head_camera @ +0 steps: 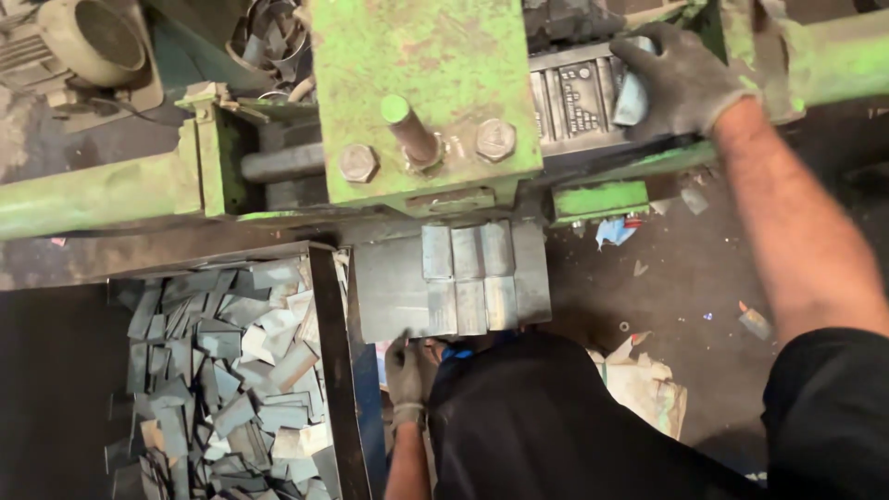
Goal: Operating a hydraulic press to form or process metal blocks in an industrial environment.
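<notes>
The right hand (681,79) grips a metal piece (632,97) on the green press (426,93), best seated squarely, while the left hand (404,370) rests loosely curled, empty, by the metal plate (394,287).

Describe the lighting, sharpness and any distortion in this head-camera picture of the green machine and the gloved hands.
Head view: light falls brightest on the green machine and the metal blanks on its table; the floor at right and the lower corners sink into shadow. The bin of cut pieces is soft and smeary. Both hands, left and right, look slightly blurred. Straight edges bow a little, wide-angle style.
</notes>
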